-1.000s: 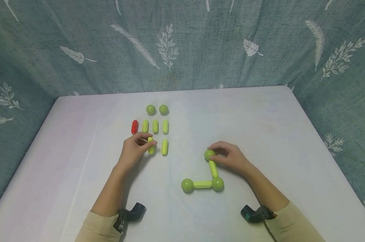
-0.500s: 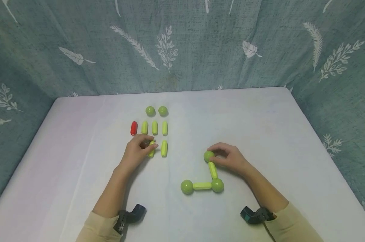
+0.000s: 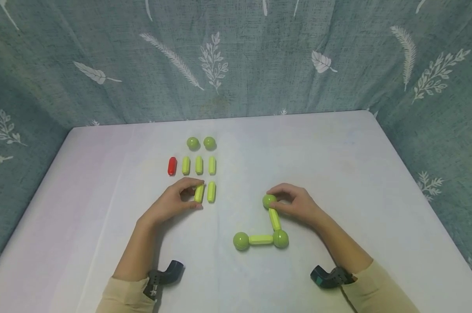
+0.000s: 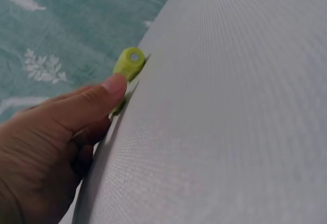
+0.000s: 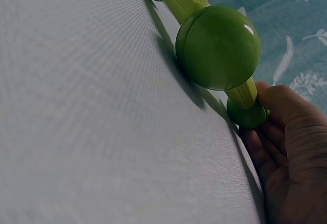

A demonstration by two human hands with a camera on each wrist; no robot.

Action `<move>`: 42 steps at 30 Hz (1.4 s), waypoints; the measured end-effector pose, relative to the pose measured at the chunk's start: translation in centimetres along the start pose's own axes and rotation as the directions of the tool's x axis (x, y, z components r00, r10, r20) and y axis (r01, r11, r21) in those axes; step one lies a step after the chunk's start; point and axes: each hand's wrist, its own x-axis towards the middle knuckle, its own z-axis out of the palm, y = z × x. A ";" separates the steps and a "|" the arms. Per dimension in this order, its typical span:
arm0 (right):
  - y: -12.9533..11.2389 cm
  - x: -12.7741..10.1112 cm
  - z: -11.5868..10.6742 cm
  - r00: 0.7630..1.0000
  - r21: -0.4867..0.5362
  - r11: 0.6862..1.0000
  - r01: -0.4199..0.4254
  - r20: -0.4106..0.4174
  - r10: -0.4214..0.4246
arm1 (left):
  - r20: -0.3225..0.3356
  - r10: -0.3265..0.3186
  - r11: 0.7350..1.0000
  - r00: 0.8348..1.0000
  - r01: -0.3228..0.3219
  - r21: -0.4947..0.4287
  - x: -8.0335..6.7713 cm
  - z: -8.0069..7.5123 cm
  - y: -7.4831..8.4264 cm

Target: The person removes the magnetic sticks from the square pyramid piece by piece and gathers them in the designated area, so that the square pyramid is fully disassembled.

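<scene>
My left hand [image 3: 198, 195] pinches a yellow-green rod [image 3: 199, 193] between thumb and forefinger, low on the white table [image 3: 337, 165], next to a second rod [image 3: 211, 191]. In the left wrist view the thumb [image 4: 99, 101] presses the rod [image 4: 129, 63] near its end. My right hand [image 3: 272, 200] holds a green ball [image 3: 268, 201] that tops an L-shaped chain: rod [image 3: 274, 219], corner ball [image 3: 280, 238], rod [image 3: 260, 239], end ball [image 3: 241, 241]. The right wrist view shows the corner ball [image 5: 218, 47] close up and my fingers [image 5: 286, 109] on the held ball [image 5: 248, 115].
Loose pieces lie in rows at the back left: two green balls [image 3: 193, 142] [image 3: 209, 142], a red rod [image 3: 172, 166] and three yellow-green rods [image 3: 198, 165]. A teal leaf-print curtain [image 3: 236, 56] hangs behind and beside the table. Wrist cameras [image 3: 163, 274] [image 3: 330, 276] sit on both forearms.
My left hand has drawn back toward me and lowered; the rod it pinches now lies straight beside its neighbour. The right hand has stayed on the ball.
</scene>
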 end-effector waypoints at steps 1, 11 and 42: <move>0.0 0.0 0.0 1.000 -0.001 1.000 -0.001 0.000 0.001 | -0.012 -0.003 1.000 1.000 0.003 0.003 0.0 0.1 0.1; -0.3 0.2 -0.2 1.000 0.010 1.000 -0.001 0.010 0.001 | -0.075 -0.023 1.000 0.997 0.023 0.007 0.0 0.1 0.4; -0.1 0.1 -0.1 1.000 0.013 1.000 -0.014 0.018 0.014 | 0.302 0.478 0.843 0.825 -0.527 0.104 -1.4 8.5 7.2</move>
